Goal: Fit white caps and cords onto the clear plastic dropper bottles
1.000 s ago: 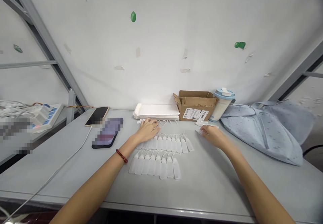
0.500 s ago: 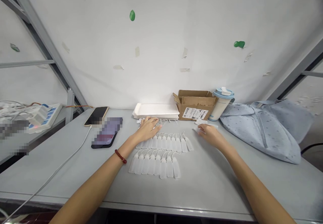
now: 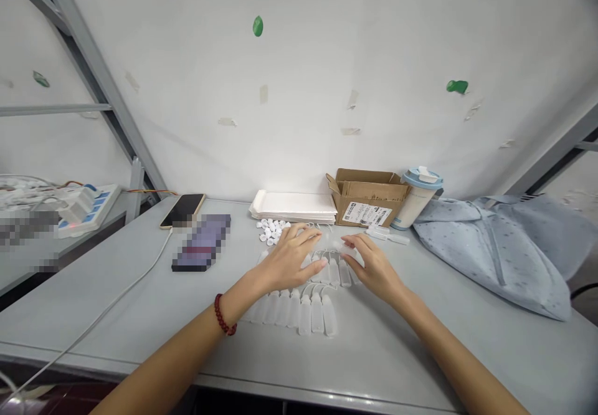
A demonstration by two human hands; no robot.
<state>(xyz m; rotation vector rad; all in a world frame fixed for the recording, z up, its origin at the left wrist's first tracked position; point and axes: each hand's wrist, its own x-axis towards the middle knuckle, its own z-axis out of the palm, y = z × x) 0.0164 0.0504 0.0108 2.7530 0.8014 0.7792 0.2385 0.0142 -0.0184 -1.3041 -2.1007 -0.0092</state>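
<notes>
Two rows of small translucent plastic bottles (image 3: pixel 312 311) lie side by side on the grey table (image 3: pixel 140 315). My left hand (image 3: pixel 288 258), fingers stretched out, rests over the left part of the far row. My right hand (image 3: pixel 371 267) is at the right end of that row, its fingers curled toward a small bottle (image 3: pixel 344 250); whether it grips the bottle I cannot make out. A heap of small white caps (image 3: pixel 272 229) lies just beyond my left hand. Two more bottles (image 3: pixel 387 235) lie loose behind my right hand.
At the back stand a stack of white trays (image 3: pixel 293 206), an open cardboard box (image 3: pixel 368 197) and a lidded cup (image 3: pixel 417 197). A light blue cloth bag (image 3: pixel 499 247) lies right. Two phones (image 3: pixel 200 242) with a charging cable (image 3: pixel 93 324) lie left; a power strip (image 3: pixel 79 206) sits beyond.
Both hands have drawn together over the far row of bottles: the left moved right, uncovering the heap of caps, and the right came in from the loose bottles at the back.
</notes>
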